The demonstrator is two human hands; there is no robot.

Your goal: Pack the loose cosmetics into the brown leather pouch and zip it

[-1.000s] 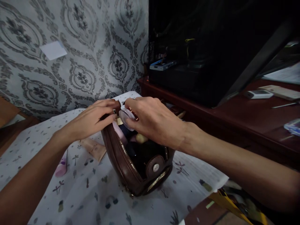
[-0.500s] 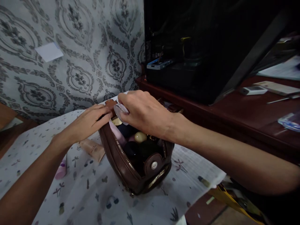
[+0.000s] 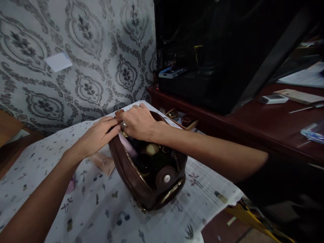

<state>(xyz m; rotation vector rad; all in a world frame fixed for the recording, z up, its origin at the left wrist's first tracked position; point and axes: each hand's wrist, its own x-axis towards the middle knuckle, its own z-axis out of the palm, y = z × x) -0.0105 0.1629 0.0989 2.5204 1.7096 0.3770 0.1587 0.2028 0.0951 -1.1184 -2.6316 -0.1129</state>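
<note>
A brown leather handbag (image 3: 131, 180) stands unzipped on the cloth, its mouth facing up. Inside are a pale pink item (image 3: 128, 146), a cream rounded item (image 3: 152, 149) and dark things I cannot make out. My left hand (image 3: 97, 136) grips the bag's far left rim, fingers closed over the edge. My right hand (image 3: 138, 123) is curled low at the far end of the opening, next to the left fingertips. A shiny, clear rounded piece (image 3: 123, 125) shows by its fingers; most of it is hidden. Left of the bag lies a beige tube (image 3: 103, 163).
A white patterned cloth (image 3: 88, 209) covers the table. Part of a pink item (image 3: 71, 185) shows beside my left forearm. Behind the bag is an open drawer (image 3: 191, 125) with small items. A large black screen (image 3: 215, 50) stands on the red-brown desk (image 3: 253, 121) to the right.
My right hand has moved left and down into the far end of the bag with the clear rounded piece, now mostly hidden. My left hand keeps its place on the rim.
</note>
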